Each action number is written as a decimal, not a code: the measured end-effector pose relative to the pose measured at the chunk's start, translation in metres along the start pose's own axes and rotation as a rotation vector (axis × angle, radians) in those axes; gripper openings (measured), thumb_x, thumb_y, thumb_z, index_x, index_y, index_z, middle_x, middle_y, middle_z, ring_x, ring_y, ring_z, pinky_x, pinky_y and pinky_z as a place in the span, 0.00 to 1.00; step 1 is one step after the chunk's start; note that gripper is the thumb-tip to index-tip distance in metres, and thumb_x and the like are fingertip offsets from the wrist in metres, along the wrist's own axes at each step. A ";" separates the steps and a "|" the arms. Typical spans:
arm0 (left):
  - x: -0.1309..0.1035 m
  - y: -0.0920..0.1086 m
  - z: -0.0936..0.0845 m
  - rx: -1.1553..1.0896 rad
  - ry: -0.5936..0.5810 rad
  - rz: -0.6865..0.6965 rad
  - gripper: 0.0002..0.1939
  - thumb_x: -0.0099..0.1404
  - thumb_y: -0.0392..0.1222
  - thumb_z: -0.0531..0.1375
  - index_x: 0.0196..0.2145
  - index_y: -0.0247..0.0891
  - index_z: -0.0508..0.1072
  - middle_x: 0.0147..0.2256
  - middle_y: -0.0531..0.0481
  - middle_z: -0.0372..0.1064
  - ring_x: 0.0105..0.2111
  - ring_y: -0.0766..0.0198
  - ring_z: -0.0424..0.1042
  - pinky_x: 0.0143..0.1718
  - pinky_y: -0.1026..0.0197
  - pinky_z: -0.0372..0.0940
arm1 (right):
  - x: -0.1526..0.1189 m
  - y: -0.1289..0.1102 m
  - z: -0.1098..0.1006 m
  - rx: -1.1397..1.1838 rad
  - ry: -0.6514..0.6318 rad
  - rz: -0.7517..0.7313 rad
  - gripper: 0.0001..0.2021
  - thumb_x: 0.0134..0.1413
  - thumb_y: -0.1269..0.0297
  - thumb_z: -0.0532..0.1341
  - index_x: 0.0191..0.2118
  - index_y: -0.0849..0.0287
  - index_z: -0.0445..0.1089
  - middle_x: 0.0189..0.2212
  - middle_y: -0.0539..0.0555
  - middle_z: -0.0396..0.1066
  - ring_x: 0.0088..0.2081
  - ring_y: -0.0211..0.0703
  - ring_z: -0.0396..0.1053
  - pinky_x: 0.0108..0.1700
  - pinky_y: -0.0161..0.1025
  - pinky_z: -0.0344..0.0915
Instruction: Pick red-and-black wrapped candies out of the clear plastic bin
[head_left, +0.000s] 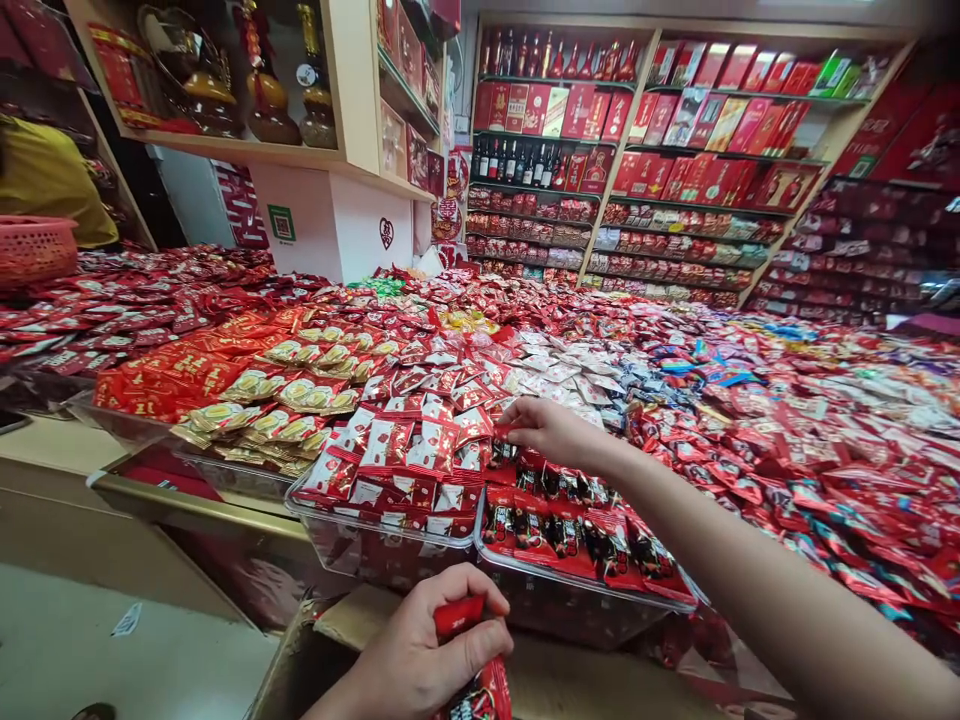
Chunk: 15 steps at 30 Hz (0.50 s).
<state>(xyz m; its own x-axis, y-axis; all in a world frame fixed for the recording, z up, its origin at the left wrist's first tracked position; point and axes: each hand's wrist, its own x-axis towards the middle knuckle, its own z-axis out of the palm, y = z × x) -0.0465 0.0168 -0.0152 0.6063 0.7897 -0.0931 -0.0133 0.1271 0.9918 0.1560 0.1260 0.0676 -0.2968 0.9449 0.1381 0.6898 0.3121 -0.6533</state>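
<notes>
While both hands work: sweets cover the counter.
Left hand (420, 650): squeezing shiny red candy packets (472, 660), low, partly cut off.
Right hand (551, 430): fingertips pinching a red wrapped candy (501, 437) over the clear plastic tray (390, 540).
Room: shelves of red boxes (675, 150) behind.

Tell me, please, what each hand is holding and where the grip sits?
Left hand fists red candy packets around their upper ends. Right hand reaches into the dark-wrapped candies; any hold there cannot be told.

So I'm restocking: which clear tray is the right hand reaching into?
The right hand reaches the dark-wrapped sweets tray, right of the red-and-white one.
</notes>
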 end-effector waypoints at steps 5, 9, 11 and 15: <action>0.001 -0.004 0.000 0.009 0.004 -0.010 0.20 0.54 0.57 0.63 0.34 0.37 0.68 0.25 0.53 0.66 0.24 0.67 0.58 0.27 0.64 0.53 | 0.001 0.005 0.007 -0.102 -0.026 0.008 0.05 0.54 0.71 0.59 0.38 0.63 0.68 0.26 0.48 0.70 0.27 0.36 0.68 0.31 0.37 0.66; 0.002 -0.005 0.001 0.014 0.011 -0.015 0.22 0.53 0.59 0.63 0.34 0.37 0.68 0.25 0.53 0.65 0.25 0.66 0.59 0.29 0.63 0.53 | 0.002 0.009 0.007 -0.185 -0.005 0.021 0.08 0.54 0.69 0.60 0.40 0.63 0.68 0.31 0.51 0.71 0.32 0.39 0.70 0.36 0.40 0.67; 0.002 -0.004 0.001 -0.006 0.012 -0.016 0.23 0.52 0.59 0.63 0.33 0.37 0.68 0.25 0.53 0.65 0.25 0.66 0.58 0.29 0.63 0.53 | 0.002 0.009 0.007 -0.221 -0.003 0.023 0.07 0.53 0.68 0.61 0.39 0.63 0.69 0.31 0.51 0.72 0.33 0.40 0.70 0.37 0.42 0.67; 0.001 -0.001 0.002 -0.049 0.020 -0.015 0.21 0.52 0.58 0.64 0.33 0.37 0.68 0.24 0.54 0.64 0.25 0.68 0.57 0.28 0.64 0.52 | -0.002 0.007 0.004 -0.271 0.063 0.013 0.10 0.54 0.70 0.59 0.43 0.63 0.69 0.39 0.57 0.73 0.38 0.43 0.70 0.41 0.44 0.66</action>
<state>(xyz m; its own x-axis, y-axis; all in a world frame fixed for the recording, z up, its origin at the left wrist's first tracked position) -0.0440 0.0159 -0.0163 0.5904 0.7995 -0.1106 -0.0434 0.1683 0.9848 0.1588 0.1254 0.0603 -0.2508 0.9508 0.1819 0.8473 0.3065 -0.4338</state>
